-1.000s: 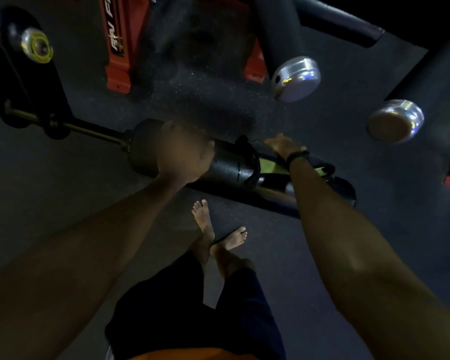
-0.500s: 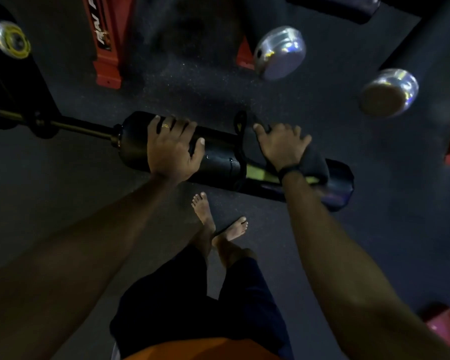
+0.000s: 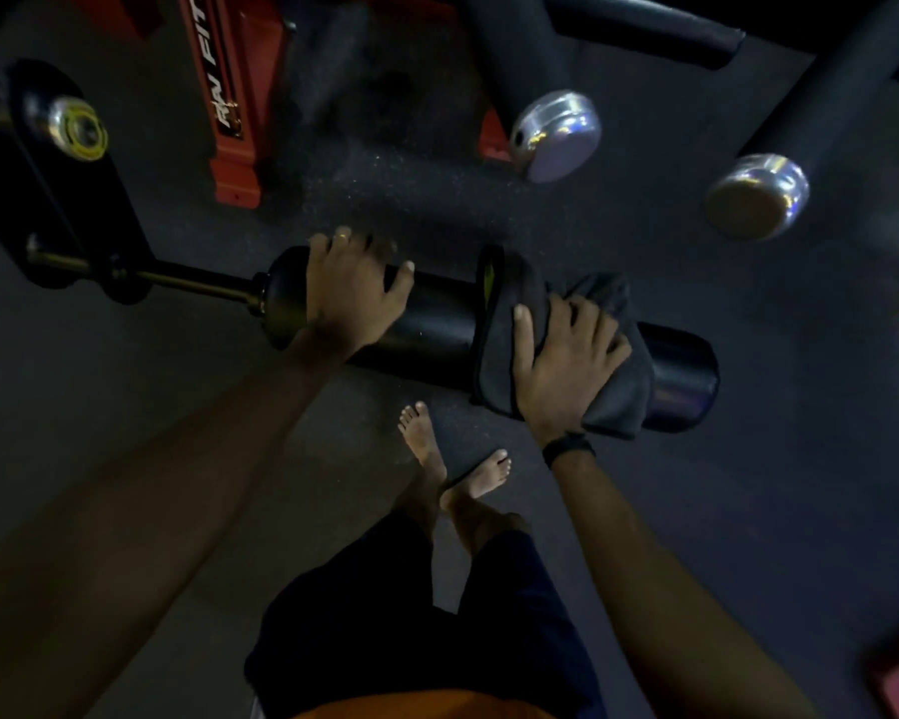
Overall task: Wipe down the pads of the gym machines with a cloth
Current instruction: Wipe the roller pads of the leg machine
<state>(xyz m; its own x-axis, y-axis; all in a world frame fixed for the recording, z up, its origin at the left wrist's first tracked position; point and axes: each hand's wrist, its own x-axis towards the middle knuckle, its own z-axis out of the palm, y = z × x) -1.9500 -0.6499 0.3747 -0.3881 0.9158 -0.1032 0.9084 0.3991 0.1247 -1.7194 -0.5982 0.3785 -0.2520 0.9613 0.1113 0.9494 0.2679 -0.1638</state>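
Item: roller pad (image 3: 437, 324), horizontal, on a metal rod (image 3: 198, 282). Left hand (image 3: 356, 295) curled over its left end, steadying. Right hand (image 3: 567, 360) fingers spread, pressing cloth (image 3: 618, 402) onto right half. Advice: wrap cloth around, wipe toward the free end, keep firm pressure

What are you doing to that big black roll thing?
A person is cleaning a gym machine. Their right hand presses a dark cloth draped over the black roller pad, with the fingers spread on top. Their left hand grips the pad nearer the metal bar to steady it. The far right end of the pad shows bare past the cloth. The person stands barefoot on the dark floor.
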